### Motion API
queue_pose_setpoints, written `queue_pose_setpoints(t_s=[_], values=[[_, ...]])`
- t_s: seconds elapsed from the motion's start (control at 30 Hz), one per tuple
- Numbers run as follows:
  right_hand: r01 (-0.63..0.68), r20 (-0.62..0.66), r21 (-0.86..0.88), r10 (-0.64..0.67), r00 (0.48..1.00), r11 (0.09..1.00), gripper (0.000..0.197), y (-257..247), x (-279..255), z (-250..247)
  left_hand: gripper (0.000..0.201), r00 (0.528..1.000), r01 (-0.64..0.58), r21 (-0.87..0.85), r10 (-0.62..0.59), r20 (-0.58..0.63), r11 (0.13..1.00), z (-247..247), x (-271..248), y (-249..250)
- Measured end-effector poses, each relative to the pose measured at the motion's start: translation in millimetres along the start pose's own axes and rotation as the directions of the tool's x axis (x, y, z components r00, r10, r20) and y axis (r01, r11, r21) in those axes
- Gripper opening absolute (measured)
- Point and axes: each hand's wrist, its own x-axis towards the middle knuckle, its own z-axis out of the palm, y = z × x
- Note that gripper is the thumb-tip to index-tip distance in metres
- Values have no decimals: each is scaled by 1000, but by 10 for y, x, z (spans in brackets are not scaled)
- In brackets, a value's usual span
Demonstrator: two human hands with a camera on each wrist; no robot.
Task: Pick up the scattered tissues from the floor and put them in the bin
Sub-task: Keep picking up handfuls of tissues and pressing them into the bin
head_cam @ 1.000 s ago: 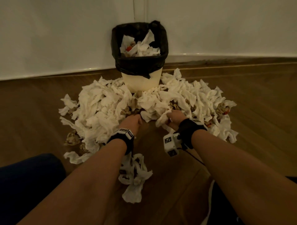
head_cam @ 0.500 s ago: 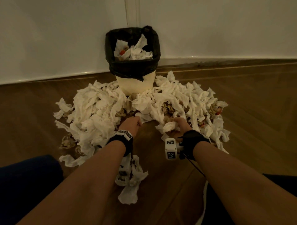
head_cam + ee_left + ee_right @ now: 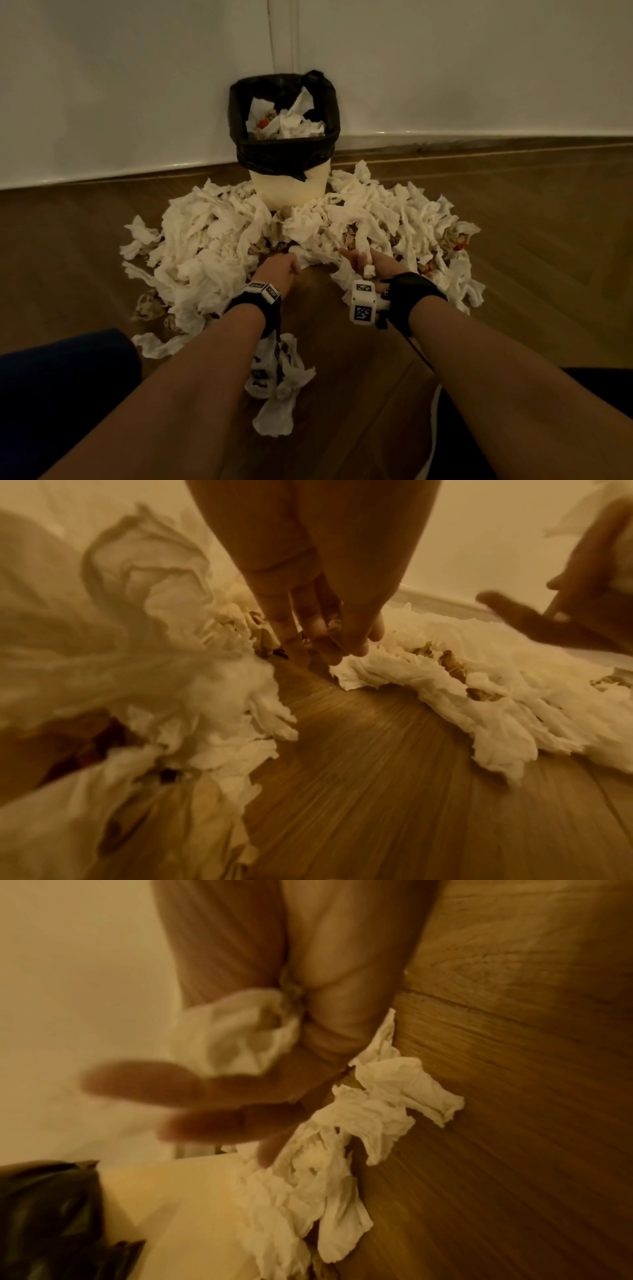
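On the wooden floor before the bin, the left hand pinches the tissues, while the right hand grips one tissue with two fingers straight.

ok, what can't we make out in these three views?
- Head view: left hand fingertips are buried in the tissue pile; what they hold is unclear.
- Left wrist view: near tissues blurred.
- Right wrist view: right hand fingers motion-blurred; only the tissue in the palm is clear.
- Bin: depth of fill hidden by its black liner.
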Motion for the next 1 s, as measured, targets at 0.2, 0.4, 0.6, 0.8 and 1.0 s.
queue_pose_setpoints(t_s=[0.2, 0.4, 0.6, 0.8, 1.0], values=[[68, 108, -217, -45, 993, 974, 69, -93, -382, 167, 16, 996, -47, -14, 45, -79, 999, -242, -110, 234], [243, 95, -10, -241, 966, 970, 75, -397, -808, 513, 10, 986, -103, -46, 96, -137, 994, -743, -180, 557], [428, -217, -280, -491, 844, 859, 34, -840, -1112, 955, 19, 932, -175, -153, 113, -343, 973, -1440, -237, 771], [545, -268, -279, -609, 746, 790, 57, -1275, -1252, 1589, 18, 875, -198, -314, 23, -483, 929, -2178, -147, 924], [635, -42, -380, -699, 714, 672, 37, -1494, -1166, 2035, 18, 798, -230, -385, -53, -600, 894, -2548, 85, 964]])
